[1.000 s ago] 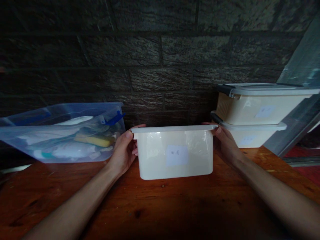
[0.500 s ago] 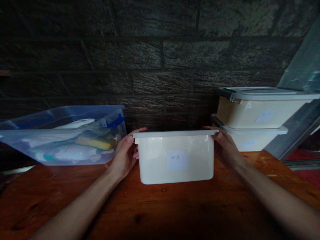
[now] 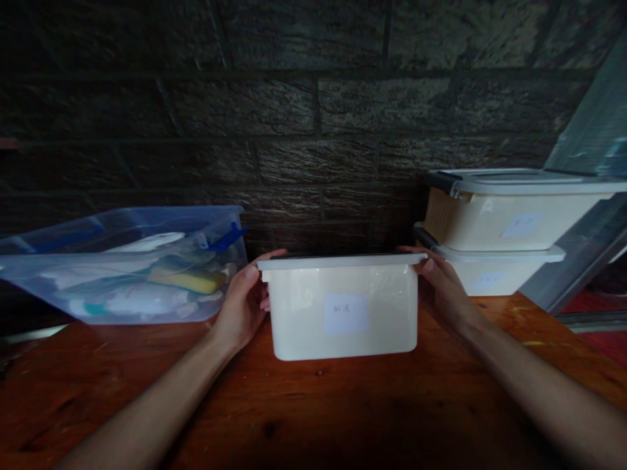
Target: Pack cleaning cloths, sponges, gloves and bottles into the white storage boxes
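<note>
Centred before me is a cream plastic storage box [image 3: 298, 320] with a pale grey lid [image 3: 343, 262] on it. A white paper label [image 3: 346, 314] with handwriting is stuck to its front. My left hand [image 3: 245, 300] grips the box's left end, thumb at the lid's edge and some fingers behind. At the right end my right hand [image 3: 441, 281] holds the box the same way, thumb by the lid corner; its other fingers are partly hidden. I cannot tell whether the base of the box touches the table.
On the left of the wooden table [image 3: 313, 418] stands an open clear bin [image 3: 235, 267] with blue latches, holding white bottles and a yellow item. Two similar lidded boxes, an upper one [image 3: 480, 222] on a lower one [image 3: 519, 277], are stacked right. A dark brick wall [image 3: 304, 111] rises behind.
The held box and both hands have shifted very slightly left. Both hands keep the same grip at its ends.
</note>
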Motion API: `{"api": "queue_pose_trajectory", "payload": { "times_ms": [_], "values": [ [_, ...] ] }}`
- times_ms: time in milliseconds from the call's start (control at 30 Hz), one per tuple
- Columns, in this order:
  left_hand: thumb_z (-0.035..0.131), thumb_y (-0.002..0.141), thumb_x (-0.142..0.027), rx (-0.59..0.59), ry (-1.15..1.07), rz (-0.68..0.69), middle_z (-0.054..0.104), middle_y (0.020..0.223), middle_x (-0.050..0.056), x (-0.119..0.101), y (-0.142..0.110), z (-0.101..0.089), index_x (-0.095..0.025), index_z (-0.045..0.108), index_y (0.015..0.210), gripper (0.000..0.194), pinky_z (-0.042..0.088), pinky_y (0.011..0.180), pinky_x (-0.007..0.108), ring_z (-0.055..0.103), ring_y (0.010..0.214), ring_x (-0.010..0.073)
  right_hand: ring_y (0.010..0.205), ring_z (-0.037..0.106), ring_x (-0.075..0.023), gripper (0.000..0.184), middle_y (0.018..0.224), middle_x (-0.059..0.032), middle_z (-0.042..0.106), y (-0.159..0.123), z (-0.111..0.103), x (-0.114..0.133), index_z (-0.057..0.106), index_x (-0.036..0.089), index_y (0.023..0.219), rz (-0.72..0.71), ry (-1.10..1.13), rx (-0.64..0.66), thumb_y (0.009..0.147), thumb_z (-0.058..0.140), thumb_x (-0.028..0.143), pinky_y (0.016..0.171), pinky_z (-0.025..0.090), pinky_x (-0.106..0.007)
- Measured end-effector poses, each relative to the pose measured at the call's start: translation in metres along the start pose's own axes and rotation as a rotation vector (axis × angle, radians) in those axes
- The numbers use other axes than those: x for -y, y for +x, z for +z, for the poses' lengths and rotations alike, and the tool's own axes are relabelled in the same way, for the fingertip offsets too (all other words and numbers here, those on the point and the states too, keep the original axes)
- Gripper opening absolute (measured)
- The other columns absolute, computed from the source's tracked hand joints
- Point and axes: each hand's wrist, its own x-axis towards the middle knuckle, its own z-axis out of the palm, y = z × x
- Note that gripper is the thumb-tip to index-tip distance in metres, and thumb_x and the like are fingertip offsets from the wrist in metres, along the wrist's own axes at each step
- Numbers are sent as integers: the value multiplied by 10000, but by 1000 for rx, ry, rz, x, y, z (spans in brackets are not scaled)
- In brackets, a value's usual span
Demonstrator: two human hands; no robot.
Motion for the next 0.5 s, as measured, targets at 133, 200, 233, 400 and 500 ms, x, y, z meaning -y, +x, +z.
{"api": "queue_pose_trajectory", "payload": {
  "times_ms": [133, 200, 233, 400, 500],
  "values": [
    [751, 749, -618, -30, 70, 43, 655, 770, 41, -2, 0, 3, -190, 722, 1245, 655, 259, 404, 190, 384, 481, 72, 833, 656, -243, 541, 996, -85, 696, 0, 1, 0, 678, 249, 1189, -5, -8, 4, 789, 781, 598, 640, 552, -351],
    [742, 754, -599, -28, 69, 51, 624, 724, 35, -3, 0, 4, -196, 741, 1212, 610, 248, 404, 191, 380, 466, 74, 815, 650, -231, 539, 995, -78, 692, -1, 1, 0, 677, 251, 1184, -1, 0, 6, 785, 786, 597, 638, 549, -346],
    [742, 756, -589, -28, 66, 52, 614, 711, 34, -4, 0, 5, -191, 745, 1205, 601, 243, 404, 193, 377, 462, 74, 812, 647, -226, 533, 996, -77, 690, 0, 1, 0, 679, 250, 1180, -4, 5, 7, 787, 788, 593, 637, 547, -343],
    [723, 759, -572, -15, 69, 54, 618, 741, 32, -4, 0, 4, -192, 723, 1241, 614, 260, 404, 188, 390, 472, 78, 831, 643, -226, 509, 997, -78, 689, 0, 0, 1, 683, 250, 1187, -43, -5, 17, 810, 775, 578, 634, 540, -330],
    [729, 757, -551, -8, 49, 50, 582, 707, 18, -3, 1, 3, -172, 713, 1249, 622, 267, 396, 170, 378, 467, 69, 836, 645, -221, 524, 1014, -76, 688, 1, -2, 0, 684, 245, 1196, -23, 27, 27, 798, 796, 567, 648, 545, -327]
  ]
}}
